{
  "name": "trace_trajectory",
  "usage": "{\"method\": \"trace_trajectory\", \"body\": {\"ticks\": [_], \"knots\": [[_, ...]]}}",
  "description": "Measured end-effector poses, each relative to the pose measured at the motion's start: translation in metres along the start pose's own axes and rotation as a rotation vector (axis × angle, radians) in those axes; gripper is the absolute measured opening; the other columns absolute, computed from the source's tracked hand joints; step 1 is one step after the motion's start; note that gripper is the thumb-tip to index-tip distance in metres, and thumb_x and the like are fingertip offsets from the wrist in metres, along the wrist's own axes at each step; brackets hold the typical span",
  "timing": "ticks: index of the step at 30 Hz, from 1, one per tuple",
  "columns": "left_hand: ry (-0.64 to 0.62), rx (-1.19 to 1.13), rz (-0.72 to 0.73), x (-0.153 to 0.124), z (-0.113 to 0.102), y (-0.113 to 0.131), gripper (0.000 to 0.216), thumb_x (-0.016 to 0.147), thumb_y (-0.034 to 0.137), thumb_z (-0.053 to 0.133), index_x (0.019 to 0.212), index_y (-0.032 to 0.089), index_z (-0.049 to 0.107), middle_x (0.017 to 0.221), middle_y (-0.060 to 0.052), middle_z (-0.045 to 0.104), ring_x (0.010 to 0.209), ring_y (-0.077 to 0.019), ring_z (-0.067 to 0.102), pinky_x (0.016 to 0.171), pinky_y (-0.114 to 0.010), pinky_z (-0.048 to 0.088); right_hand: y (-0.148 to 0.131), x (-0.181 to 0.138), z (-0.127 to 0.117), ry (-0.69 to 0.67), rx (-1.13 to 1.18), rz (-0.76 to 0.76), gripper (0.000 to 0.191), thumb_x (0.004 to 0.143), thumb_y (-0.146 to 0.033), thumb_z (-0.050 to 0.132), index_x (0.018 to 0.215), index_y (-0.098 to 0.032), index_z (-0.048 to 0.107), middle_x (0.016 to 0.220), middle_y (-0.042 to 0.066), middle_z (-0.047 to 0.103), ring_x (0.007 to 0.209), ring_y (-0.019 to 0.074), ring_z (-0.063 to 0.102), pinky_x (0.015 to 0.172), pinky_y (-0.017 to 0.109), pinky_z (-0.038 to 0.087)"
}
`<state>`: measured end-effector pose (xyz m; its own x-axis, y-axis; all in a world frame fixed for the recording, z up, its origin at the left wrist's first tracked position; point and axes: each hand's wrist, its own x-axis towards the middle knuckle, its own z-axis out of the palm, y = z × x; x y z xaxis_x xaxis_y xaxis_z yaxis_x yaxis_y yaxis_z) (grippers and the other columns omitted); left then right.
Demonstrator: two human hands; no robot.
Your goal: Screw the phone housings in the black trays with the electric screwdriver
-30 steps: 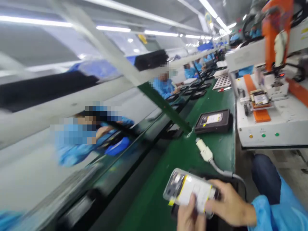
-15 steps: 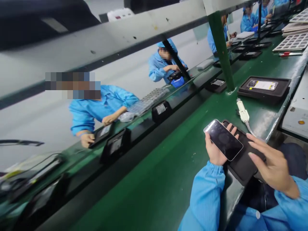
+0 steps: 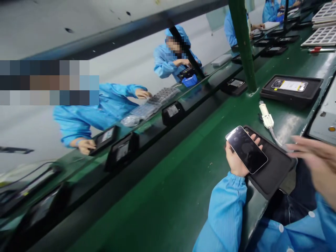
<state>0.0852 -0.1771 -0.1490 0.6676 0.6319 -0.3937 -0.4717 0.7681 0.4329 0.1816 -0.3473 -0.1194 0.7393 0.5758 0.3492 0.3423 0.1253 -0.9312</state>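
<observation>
My left hand [image 3: 236, 162] is closed around a phone [image 3: 246, 149], dark screen up, held just above a black tray [image 3: 273, 168] that lies at the near edge of the green belt [image 3: 183, 168]. My right hand [image 3: 319, 164] hovers to the right of the tray, blurred by motion, fingers stretched out and holding nothing. A white plug on a grey cable [image 3: 266, 117] lies on the belt just beyond the tray.
A second black tray [image 3: 291, 92] holding a phone with a white and yellow label sits farther up the belt, near a green post [image 3: 243, 45]. Across the line, people in blue coats handle black trays. White gridded trays [image 3: 322, 35] are stacked at the far right.
A second ago both hands held the phone label side up; now it is screen up in my left hand alone. My right hand has drifted right, off the tray. The view swung left and down.
</observation>
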Motion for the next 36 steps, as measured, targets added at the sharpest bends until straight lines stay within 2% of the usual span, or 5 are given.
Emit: {"method": "trace_trajectory", "body": {"ticks": [6,15,19,26,36], "knots": [[0.055,0.003,0.051,0.005,-0.009,0.001,0.063,0.090,0.063,0.035,0.097,0.012,0.070,0.097,-0.012,0.073,0.104,-0.0279,0.066,0.100,-0.045,0.047,0.037,-0.002,0.066,-0.433,0.040,0.134,0.025,0.091,-0.033,0.058,0.097,-0.012,0.068,0.078,0.006,0.070,0.069,0.0201,0.069,0.055,0.024,0.058],[-0.101,0.113,0.045,0.003,-0.012,-0.010,0.059,0.083,0.061,0.053,0.111,0.011,0.065,0.122,-0.018,0.065,0.122,-0.0338,0.055,0.104,-0.047,0.043,0.051,-0.006,0.073,-0.171,-0.415,-0.705,0.037,0.092,-0.002,0.039,0.120,-0.010,0.061,0.120,0.015,0.062,0.121,0.0267,0.054,0.107,0.050,0.044],[-0.043,0.175,-0.024,0.006,-0.014,-0.011,0.043,0.088,0.034,0.055,0.123,0.009,0.058,0.116,-0.017,0.069,0.115,-0.0304,0.061,0.107,-0.046,0.041,0.062,-0.006,0.055,-0.404,-0.353,-0.635,0.029,0.096,-0.017,0.049,0.122,-0.012,0.059,0.134,0.014,0.053,0.130,0.0296,0.045,0.111,0.059,0.033],[-0.049,0.207,0.070,0.007,-0.012,-0.013,0.041,0.086,0.027,0.058,0.123,0.011,0.059,0.112,-0.018,0.070,0.111,-0.0346,0.063,0.104,-0.055,0.043,0.072,0.006,0.034,-0.046,-0.283,-0.370,0.028,0.095,-0.016,0.051,0.120,-0.013,0.062,0.127,0.013,0.058,0.117,0.0220,0.058,0.101,0.036,0.050],[-0.032,0.208,0.039,0.002,-0.010,-0.009,0.050,0.084,0.025,0.062,0.131,0.014,0.054,0.118,-0.017,0.068,0.112,-0.0329,0.063,0.104,-0.053,0.044,0.073,0.006,0.047,-0.263,-0.381,-0.300,0.029,0.099,-0.031,0.046,0.096,-0.016,0.070,0.112,0.011,0.067,0.104,0.0243,0.064,0.104,0.051,0.045]]}}
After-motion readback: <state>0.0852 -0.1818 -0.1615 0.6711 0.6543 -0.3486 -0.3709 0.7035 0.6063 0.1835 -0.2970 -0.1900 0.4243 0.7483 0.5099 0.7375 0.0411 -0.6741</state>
